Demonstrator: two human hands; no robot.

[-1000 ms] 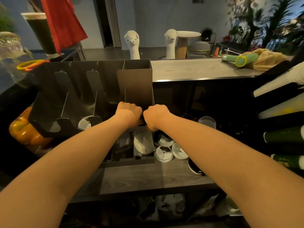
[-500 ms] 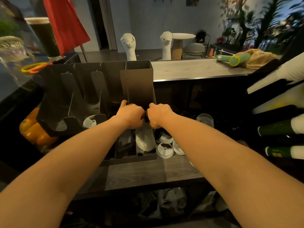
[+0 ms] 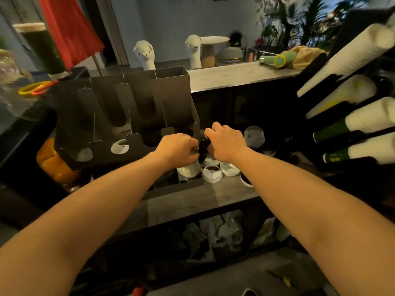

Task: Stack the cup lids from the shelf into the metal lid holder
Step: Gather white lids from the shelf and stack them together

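Metal lid holder [image 3: 171,92] is loading up: left hand [image 3: 177,149] and right hand [image 3: 226,144], both hands curled, are gripping a dark lid stack [image 3: 203,146] beside its rightmost slot, with white lids [image 3: 212,175] waiting on the shelf [image 3: 192,201], and the next move is probably calling for a square drop-in.

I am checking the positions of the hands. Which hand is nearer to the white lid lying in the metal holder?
Left. The left hand is to the right of the white lid; the right hand is farther right, beyond the left hand.
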